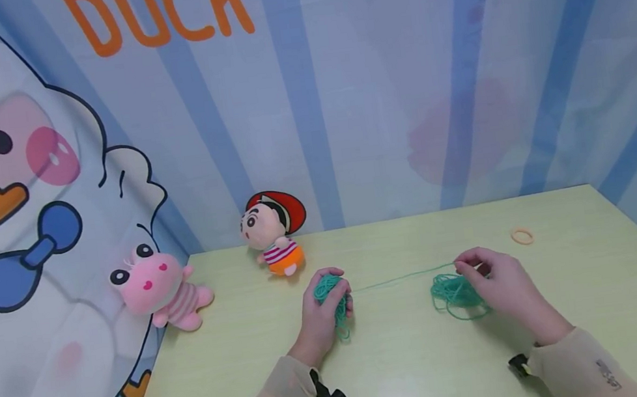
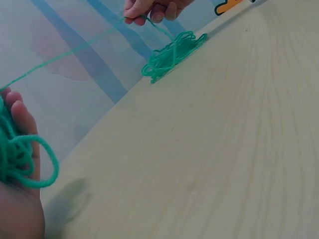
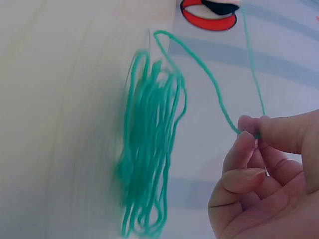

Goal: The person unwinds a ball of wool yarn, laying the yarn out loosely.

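My left hand [image 1: 319, 319] grips a bundle of green yarn [image 1: 329, 288], thumb laid across it, with a few loops hanging below. From that bundle a single strand [image 1: 404, 277] runs stretched to my right hand [image 1: 502, 282], whose thumb and fingertip pinch it. Beneath and beside the right hand, a loose heap of green yarn [image 1: 453, 293] lies on the table. In the right wrist view the heap [image 3: 149, 149] shows as long folded loops, and one strand rises from it to the pinching fingertips [image 3: 251, 127]. A free loop [image 2: 47, 159] sticks out beside the left hand in the left wrist view.
On the pale wooden table [image 1: 396, 360] a small ring [image 1: 522, 236] lies at the back right. A doll in a red cap [image 1: 275, 233] sits at the back, and a pink plush toy [image 1: 163, 288] at the left edge. A printed curtain [image 1: 365, 88] hangs behind.
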Demonstrator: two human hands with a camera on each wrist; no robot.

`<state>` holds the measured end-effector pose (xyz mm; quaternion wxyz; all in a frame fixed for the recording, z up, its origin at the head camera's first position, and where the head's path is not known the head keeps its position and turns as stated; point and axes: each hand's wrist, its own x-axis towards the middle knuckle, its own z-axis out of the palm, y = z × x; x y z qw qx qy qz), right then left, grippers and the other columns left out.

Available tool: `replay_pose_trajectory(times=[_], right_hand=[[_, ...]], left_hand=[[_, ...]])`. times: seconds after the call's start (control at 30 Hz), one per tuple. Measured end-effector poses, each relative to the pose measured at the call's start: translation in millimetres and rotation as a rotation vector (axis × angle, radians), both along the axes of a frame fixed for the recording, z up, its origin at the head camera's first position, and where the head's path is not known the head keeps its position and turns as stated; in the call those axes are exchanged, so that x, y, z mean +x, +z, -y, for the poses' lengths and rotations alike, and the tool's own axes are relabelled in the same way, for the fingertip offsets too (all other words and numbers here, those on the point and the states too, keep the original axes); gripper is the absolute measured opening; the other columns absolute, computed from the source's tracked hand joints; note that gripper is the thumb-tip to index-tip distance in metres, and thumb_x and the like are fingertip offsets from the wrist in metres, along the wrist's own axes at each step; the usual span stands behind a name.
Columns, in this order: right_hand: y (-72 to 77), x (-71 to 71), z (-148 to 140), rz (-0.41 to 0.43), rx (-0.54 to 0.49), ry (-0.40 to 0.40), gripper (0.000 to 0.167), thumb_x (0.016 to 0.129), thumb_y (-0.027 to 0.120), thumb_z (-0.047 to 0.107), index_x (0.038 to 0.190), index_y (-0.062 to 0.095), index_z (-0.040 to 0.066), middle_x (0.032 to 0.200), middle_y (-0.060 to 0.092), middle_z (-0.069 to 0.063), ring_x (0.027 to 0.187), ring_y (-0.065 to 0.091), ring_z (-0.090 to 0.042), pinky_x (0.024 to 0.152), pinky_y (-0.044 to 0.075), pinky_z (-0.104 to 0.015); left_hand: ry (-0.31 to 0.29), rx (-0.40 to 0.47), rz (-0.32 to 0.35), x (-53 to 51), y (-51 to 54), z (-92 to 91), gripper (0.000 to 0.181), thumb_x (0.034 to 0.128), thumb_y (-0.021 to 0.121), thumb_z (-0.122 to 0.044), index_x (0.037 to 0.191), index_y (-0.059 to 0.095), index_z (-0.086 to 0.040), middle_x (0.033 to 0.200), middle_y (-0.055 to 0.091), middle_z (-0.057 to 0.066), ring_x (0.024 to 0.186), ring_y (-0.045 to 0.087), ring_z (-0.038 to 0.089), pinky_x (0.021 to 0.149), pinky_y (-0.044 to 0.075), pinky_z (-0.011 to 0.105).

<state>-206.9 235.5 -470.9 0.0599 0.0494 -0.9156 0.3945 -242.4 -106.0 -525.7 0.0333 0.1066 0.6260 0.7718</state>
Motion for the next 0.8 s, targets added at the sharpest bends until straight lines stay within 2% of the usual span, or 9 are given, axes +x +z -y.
replay_pose_trajectory(times=[0.13, 0.37, 0.57, 0.63, 0.7, 0.8], right_hand=[[-5.4, -0.7, -22, 0.017, 0.025, -0.045, 0.033, 0.113, 0.062, 0.033, 0.128, 0.074, 0.007, 0.117, 0.080, -0.013, 0.097, 0.069, -0.020, 0.073, 0.054, -0.028], [-18.1, -1.7, -52, 0.074, 0.084, -0.095, 0.037, 0.114, 0.059, 0.034, 0.126, 0.074, 0.003, 0.118, 0.078, -0.018, 0.099, 0.072, -0.030, 0.074, 0.053, -0.033], [-20.7, -5.7, -62, 0.200, 0.170, -0.097, 0.034, 0.111, 0.062, 0.030, 0.122, 0.074, 0.000, 0.117, 0.077, -0.023, 0.100, 0.072, -0.034, 0.077, 0.056, -0.042], [-20.7, -6.4, -60, 0.213, 0.188, -0.093, 0.034, 0.110, 0.063, 0.030, 0.122, 0.073, 0.000, 0.117, 0.076, -0.022, 0.099, 0.071, -0.033, 0.079, 0.055, -0.044], [-19.1, -5.5, -56, 0.186, 0.195, -0.095, 0.035, 0.110, 0.064, 0.030, 0.124, 0.071, -0.001, 0.119, 0.074, -0.024, 0.099, 0.069, -0.035, 0.080, 0.055, -0.045], [-15.8, -2.3, -41, 0.089, 0.165, -0.113, 0.033, 0.109, 0.065, 0.029, 0.124, 0.070, 0.000, 0.118, 0.071, -0.023, 0.090, 0.066, -0.030, 0.074, 0.051, -0.040]], left_hand=[[0.007, -0.003, -0.004, -0.6, -0.5, 0.8, 0.034, 0.1106, 0.064, -0.020, 0.137, 0.054, -0.001, 0.101, 0.066, 0.007, 0.072, 0.063, 0.014, 0.066, 0.059, 0.023], [0.016, -0.016, 0.005, -0.9, -1.4, 1.3, 0.036, 0.1105, 0.064, -0.024, 0.138, 0.055, -0.003, 0.100, 0.067, -0.001, 0.072, 0.062, 0.015, 0.066, 0.059, 0.023], [0.026, -0.023, 0.006, -0.7, -1.6, 0.7, 0.034, 0.1107, 0.064, -0.024, 0.137, 0.056, -0.005, 0.099, 0.067, -0.001, 0.072, 0.062, 0.016, 0.066, 0.059, 0.024], [0.024, -0.025, 0.006, -0.7, -1.7, 0.5, 0.034, 0.1106, 0.064, -0.024, 0.137, 0.056, -0.005, 0.099, 0.067, -0.002, 0.071, 0.062, 0.016, 0.066, 0.059, 0.024], [0.021, -0.027, 0.005, -0.5, -1.5, 0.5, 0.035, 0.1102, 0.064, -0.025, 0.138, 0.056, -0.005, 0.099, 0.067, -0.001, 0.072, 0.062, 0.015, 0.066, 0.059, 0.024], [0.016, -0.031, 0.006, -0.7, -1.9, 0.8, 0.035, 0.1101, 0.065, -0.026, 0.138, 0.056, -0.006, 0.099, 0.067, -0.001, 0.072, 0.062, 0.016, 0.067, 0.059, 0.024]])
